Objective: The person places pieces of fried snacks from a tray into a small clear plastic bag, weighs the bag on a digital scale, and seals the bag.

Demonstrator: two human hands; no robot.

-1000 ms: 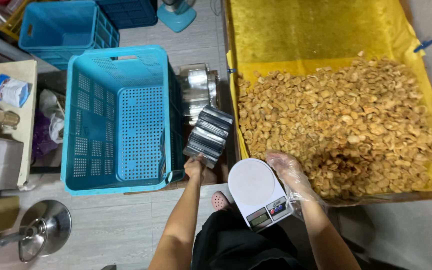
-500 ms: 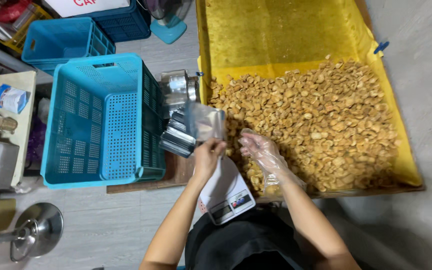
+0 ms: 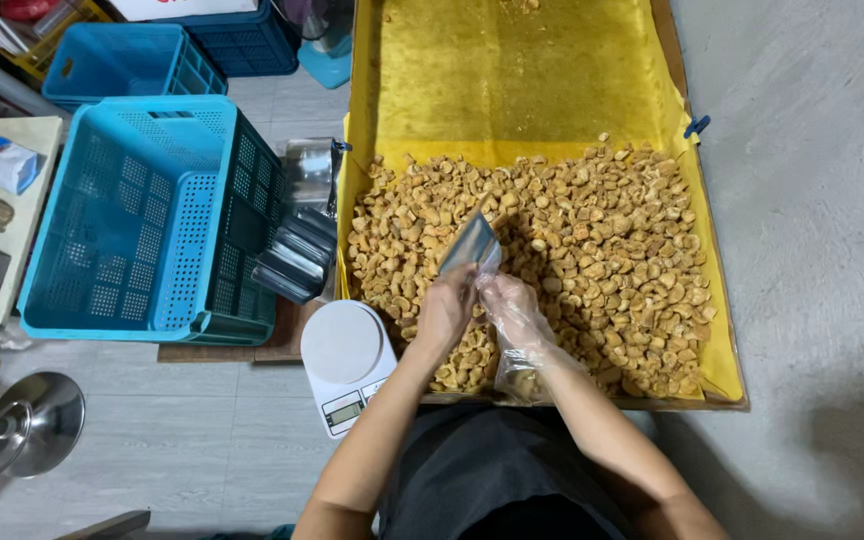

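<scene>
Pouch held over the snack tray — spill risk.
My left hand [image 3: 444, 312] pinches the silver pouch [image 3: 469, 243]; my gloved right hand [image 3: 512, 303] grips its mouth — a slip scatters the fried pieces [image 3: 592, 250].

The snack pieces [image 3: 542, 270] lie in the near half of the tray [image 3: 722, 350]. Left of the tray sits the scale [image 3: 342, 345], with stacked pouches [image 3: 297, 260] behind it and the crate [image 3: 142, 215] farther left.
</scene>
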